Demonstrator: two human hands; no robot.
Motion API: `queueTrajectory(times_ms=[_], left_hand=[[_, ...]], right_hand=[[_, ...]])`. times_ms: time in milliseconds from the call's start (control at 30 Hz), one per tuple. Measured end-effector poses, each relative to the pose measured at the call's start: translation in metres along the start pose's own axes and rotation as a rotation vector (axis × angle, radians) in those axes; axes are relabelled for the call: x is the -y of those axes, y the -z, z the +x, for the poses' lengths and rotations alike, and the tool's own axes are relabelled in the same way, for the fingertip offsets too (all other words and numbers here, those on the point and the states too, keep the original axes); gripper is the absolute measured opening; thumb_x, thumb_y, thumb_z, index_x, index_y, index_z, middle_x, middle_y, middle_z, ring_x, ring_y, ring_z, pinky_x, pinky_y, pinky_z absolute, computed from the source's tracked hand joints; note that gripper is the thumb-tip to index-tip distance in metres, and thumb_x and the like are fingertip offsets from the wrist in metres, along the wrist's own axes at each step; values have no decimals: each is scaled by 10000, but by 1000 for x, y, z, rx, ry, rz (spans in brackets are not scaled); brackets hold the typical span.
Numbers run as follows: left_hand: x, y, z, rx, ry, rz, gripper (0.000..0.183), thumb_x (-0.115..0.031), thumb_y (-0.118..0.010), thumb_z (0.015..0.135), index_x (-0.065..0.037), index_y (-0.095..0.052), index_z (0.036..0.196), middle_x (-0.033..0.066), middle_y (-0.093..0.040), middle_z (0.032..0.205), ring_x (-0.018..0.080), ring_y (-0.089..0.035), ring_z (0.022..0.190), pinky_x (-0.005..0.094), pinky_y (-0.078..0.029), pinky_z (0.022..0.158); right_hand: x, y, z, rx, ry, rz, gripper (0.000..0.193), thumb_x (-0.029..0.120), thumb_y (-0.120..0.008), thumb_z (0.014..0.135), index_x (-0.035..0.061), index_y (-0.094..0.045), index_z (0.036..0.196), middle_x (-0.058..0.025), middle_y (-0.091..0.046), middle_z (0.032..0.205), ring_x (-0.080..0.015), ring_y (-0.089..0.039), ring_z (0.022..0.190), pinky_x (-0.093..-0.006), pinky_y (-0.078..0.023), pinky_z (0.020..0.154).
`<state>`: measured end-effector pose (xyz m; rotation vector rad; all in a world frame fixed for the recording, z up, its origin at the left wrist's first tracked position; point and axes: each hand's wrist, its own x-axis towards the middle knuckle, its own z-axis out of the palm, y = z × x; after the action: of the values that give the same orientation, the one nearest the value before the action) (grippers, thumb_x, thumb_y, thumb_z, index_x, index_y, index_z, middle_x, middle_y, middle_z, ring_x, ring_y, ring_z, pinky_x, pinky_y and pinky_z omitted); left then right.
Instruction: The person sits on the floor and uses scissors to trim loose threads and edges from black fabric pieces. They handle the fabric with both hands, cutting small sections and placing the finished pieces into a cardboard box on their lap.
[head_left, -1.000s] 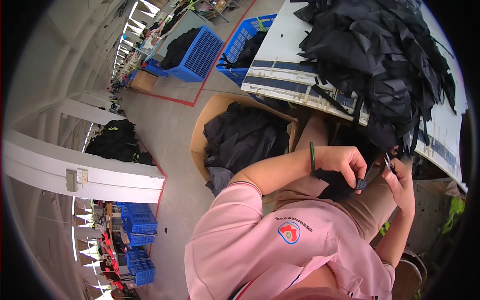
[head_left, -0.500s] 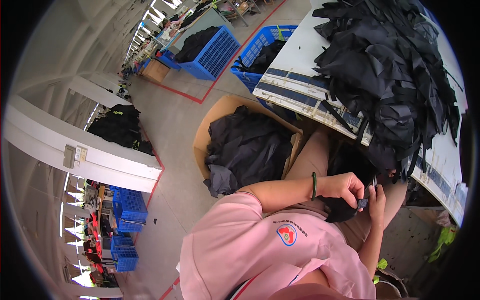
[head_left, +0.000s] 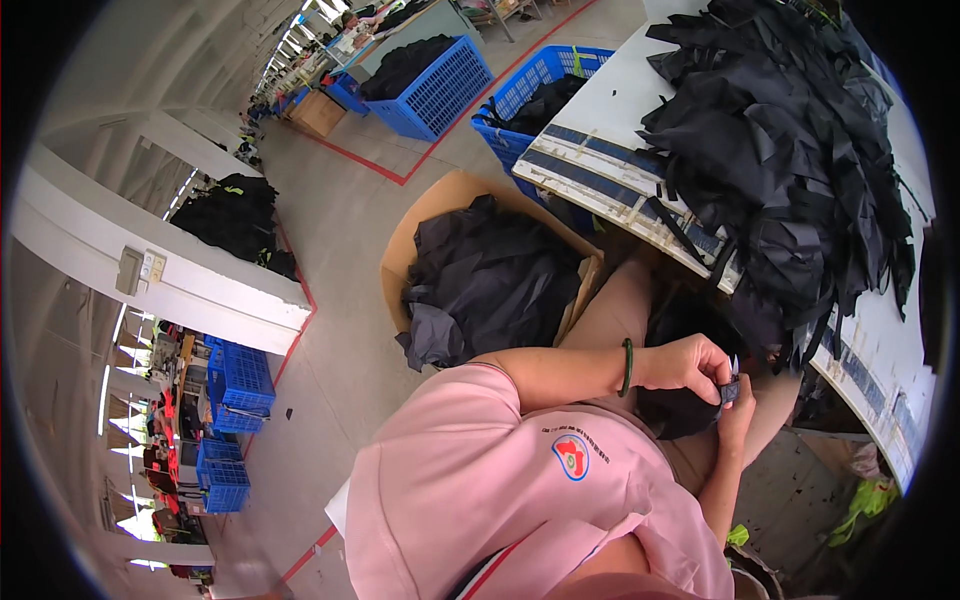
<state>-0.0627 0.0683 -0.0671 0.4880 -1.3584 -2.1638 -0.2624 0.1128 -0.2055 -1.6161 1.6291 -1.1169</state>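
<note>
My left hand [head_left: 686, 366], with a dark green bangle on its wrist, pinches the edge of a black fabric piece [head_left: 680, 410] that hangs over my lap. A small dark label [head_left: 731, 390] shows at its fingertips. Close against it, my right hand [head_left: 737, 412] is closed around small thread snips [head_left: 735, 364]; only their pale pointed blades stick up past the fingers. The right fingers touch or nearly touch the label. Whether the blades touch the cloth cannot be made out.
A white worktable [head_left: 600, 120] on the right bears a heap of black fabric pieces [head_left: 780, 170]. Beside my knee stands a cardboard box [head_left: 395, 260] of black cloth. Blue crates [head_left: 440, 95] stand farther off, and a white pillar [head_left: 230, 290] rises at left.
My right hand has come in closer to the left fingertips, and the label is turned differently. The black fabric on my lap has shifted. The whole view has moved slightly.
</note>
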Motion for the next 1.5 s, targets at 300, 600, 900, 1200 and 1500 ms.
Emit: queueTrajectory(times_ms=[300, 600, 900, 1200, 1500], left_hand=[[-52, 12, -1, -385, -351, 120, 167, 77, -583, 768, 14, -632, 914, 151, -675, 961, 206, -641, 922, 328, -470, 895], [-59, 8, 16, -311, -393, 235, 161, 73, -628, 780, 51, -612, 939, 167, -667, 977, 164, -631, 887, 294, -500, 837], [-60, 8, 10, -266, -455, 306, 135, 87, -637, 774, 55, -601, 900, 166, -658, 989, 186, -624, 919, 311, -486, 852], [-59, 7, 8, -243, -437, 313, 141, 101, -632, 772, 57, -598, 902, 146, -651, 981, 171, -612, 903, 303, -485, 836], [-58, 4, 6, -202, -415, 275, 145, 104, -626, 778, 57, -597, 913, 153, -651, 1000, 173, -618, 910, 308, -489, 837]], right_hand=[[110, 58, 23, -187, 17, 266, 210, 189, -680, 838, 18, -558, 843, 23, -446, 653, -59, -398, 624, -226, -347, 553], [176, 78, 37, -102, 458, -136, 406, 370, -783, 685, 55, -570, 828, -33, -603, 595, -215, -566, 488, -297, -413, 444], [185, 72, 38, -60, 372, -146, 404, 389, -743, 728, 41, -551, 803, -44, -601, 616, -235, -568, 505, -322, -421, 459], [181, 72, 37, 63, 237, 53, 426, 392, -737, 744, 15, -541, 773, -86, -536, 573, -272, -479, 481, -335, -388, 468], [189, 72, 34, -43, 357, -176, 404, 433, -691, 769, 56, -548, 792, -44, -612, 624, -252, -601, 545, -337, -443, 472]])
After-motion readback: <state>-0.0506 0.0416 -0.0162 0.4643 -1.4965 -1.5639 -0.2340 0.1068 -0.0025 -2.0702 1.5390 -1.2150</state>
